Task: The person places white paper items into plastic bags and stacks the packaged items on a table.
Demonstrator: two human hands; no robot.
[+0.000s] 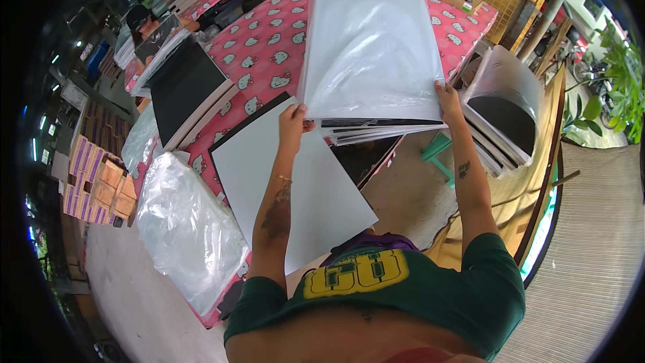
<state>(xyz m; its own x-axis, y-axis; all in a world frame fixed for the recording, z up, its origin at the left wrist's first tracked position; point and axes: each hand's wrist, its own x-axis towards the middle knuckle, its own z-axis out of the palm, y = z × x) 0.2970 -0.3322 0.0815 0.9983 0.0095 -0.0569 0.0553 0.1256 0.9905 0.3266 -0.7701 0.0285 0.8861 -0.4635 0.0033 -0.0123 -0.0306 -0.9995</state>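
Both my hands grip the near corners of a large white sheet in a clear plastic sleeve (373,54). My left hand (293,124) is closed on its near left corner, and my right hand (448,101) pinches the right edge close to the other corner. Beneath the sleeve, the edges of a stack of boards (386,133) show. Below my left forearm lies a bare white sheet (322,195), turned at an angle, with a black edge showing under its far left side. The sleeve hides what lies directly under it.
A pink patterned cloth (269,54) covers the table. Left are a stack of black-topped boards (188,87) and a pile of clear plastic sleeves (188,208). More sleeved boards (504,107) stand right, near a green stool (438,158). Another person (144,27) sits far left.
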